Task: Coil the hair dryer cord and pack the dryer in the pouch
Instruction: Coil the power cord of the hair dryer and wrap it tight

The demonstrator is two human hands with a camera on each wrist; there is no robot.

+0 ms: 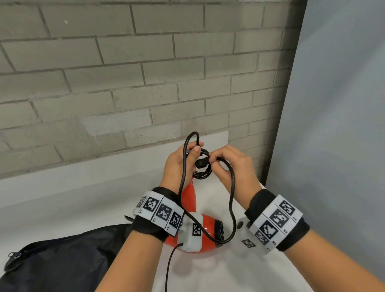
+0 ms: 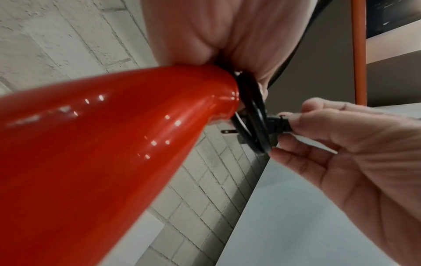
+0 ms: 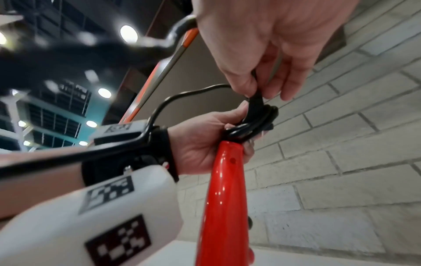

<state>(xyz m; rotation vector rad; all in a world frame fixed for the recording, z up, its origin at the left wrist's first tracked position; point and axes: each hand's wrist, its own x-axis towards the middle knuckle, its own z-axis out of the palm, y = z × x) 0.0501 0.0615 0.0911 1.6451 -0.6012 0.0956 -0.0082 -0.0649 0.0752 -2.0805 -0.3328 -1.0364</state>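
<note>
Two hands meet above the white table [image 1: 53, 203], and both of them are busy with the thin black cord [image 1: 234, 202] of the shiny red hair dryer [image 1: 207, 227]. Your left hand [image 1: 180, 163] holds the end of the red handle, with its fingers curled round a small bundle of black cord loops [image 1: 202, 168] that sits at the handle's tip. The thumb presses on the loops from the near side. Your right hand [image 1: 231, 163] pinches the black plug [image 2: 276, 124] between thumb and first finger, right beside the loops. In the left wrist view a metal prong of the plug pokes through the ring of loops toward the grey brick wall [image 1: 112, 71]. The other fingers of the right hand are loosely bent and hold nothing. One loose length of cord rises in an arch above the left hand, runs down past the left wrist, and another hangs down from the right hand and bends under the dryer's round body. The dryer's body, with its black end, hangs low between your two wrists, just above the table. A soft black pouch [image 1: 58, 267] with a zip lies on the table to the left, under your left arm.
</note>
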